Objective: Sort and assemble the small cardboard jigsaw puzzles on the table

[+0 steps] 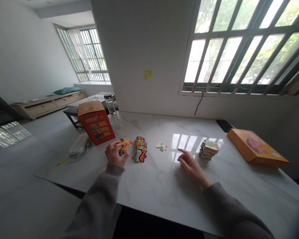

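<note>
On the white marble table (164,205), a red box (96,124) stands at the left side. Just beside it is the left hand (116,154), with its fingers curled together and clamped on some puzzle pieces (124,145). To the right lies a long pile of pieces (140,149), then a small group of pale pieces (161,146). The right hand (191,164) holds nothing, and its fingers (182,154) are a little apart, near a stack of pieces (208,148). Further right lies an orange box (256,147).
</note>
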A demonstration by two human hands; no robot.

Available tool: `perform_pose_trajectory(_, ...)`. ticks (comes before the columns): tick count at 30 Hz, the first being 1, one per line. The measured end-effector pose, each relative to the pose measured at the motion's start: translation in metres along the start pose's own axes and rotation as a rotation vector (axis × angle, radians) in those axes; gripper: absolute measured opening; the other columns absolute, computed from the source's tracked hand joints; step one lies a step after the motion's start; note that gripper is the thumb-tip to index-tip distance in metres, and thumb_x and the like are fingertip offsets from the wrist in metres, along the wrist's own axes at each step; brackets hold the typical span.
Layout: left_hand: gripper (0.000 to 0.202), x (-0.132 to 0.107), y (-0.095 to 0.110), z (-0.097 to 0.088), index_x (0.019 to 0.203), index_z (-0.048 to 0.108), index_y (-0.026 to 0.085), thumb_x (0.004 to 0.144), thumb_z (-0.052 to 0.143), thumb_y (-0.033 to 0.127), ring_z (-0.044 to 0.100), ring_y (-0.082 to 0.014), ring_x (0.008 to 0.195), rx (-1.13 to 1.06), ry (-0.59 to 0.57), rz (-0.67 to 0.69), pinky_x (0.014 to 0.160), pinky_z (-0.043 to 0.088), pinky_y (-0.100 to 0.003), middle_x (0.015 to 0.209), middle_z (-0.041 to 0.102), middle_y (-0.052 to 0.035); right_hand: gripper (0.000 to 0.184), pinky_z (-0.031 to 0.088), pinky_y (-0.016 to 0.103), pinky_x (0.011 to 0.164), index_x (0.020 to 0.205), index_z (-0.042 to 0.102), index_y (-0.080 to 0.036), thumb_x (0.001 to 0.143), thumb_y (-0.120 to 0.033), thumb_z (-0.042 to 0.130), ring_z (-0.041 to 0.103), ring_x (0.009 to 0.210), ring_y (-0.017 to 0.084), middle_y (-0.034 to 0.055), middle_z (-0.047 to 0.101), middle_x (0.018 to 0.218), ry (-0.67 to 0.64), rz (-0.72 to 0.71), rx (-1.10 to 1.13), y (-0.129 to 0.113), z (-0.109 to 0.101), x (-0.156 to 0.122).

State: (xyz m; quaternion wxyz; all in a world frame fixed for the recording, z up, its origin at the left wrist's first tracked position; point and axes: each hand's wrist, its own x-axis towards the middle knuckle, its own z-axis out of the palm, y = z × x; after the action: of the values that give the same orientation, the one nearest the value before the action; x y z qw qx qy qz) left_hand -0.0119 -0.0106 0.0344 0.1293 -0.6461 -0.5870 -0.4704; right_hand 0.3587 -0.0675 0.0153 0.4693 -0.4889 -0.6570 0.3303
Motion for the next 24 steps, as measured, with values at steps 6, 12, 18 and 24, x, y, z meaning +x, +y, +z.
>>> perform_pose_trajectory(6,0.020,0.014,-0.060,0.004,0.094,0.063,0.022,0.077,0.063,0.033,0.055,-0.0291,0.113,0.023,-0.005,-0.057,0.103,0.040,-0.046,0.112,0.058,-0.0080,0.046,0.048,0.029,0.062,0.137,0.044,-0.023,0.095,-0.039,0.050,0.051,0.068,0.015,0.0022,0.058,0.085,-0.042,-0.002,-0.025,0.002,0.001,0.000)
perform_pose_trajectory(12,0.019,0.010,-0.061,0.017,0.094,0.064,0.022,0.080,0.061,0.035,0.056,-0.0282,0.108,-0.005,-0.093,-0.053,0.101,0.043,-0.046,0.108,0.059,-0.0079,0.046,0.050,0.030,0.064,0.138,0.044,-0.023,0.095,-0.039,0.049,0.053,0.068,0.016,0.0029,0.059,0.086,-0.041,-0.024,-0.055,0.001,0.000,0.000)
perform_pose_trajectory(18,0.030,0.017,-0.060,0.015,0.105,0.060,0.021,0.080,0.063,0.038,0.054,-0.0279,0.113,-0.028,-0.095,-0.033,0.105,0.042,-0.045,0.114,0.057,-0.0096,0.046,0.051,0.030,0.063,0.138,0.045,-0.023,0.095,-0.039,0.049,0.053,0.067,0.016,0.0032,0.060,0.084,-0.040,-0.029,-0.047,-0.001,0.000,-0.002)
perform_pose_trajectory(24,0.041,0.050,-0.044,0.000,0.117,0.060,0.021,0.081,0.062,0.041,0.052,-0.0290,0.116,0.002,-0.276,0.118,0.106,0.041,-0.045,0.121,0.057,-0.0100,0.044,0.050,0.029,0.062,0.136,0.047,-0.022,0.095,-0.038,0.049,0.054,0.066,0.016,0.0026,0.061,0.083,-0.042,-0.033,-0.082,-0.005,0.002,-0.001)
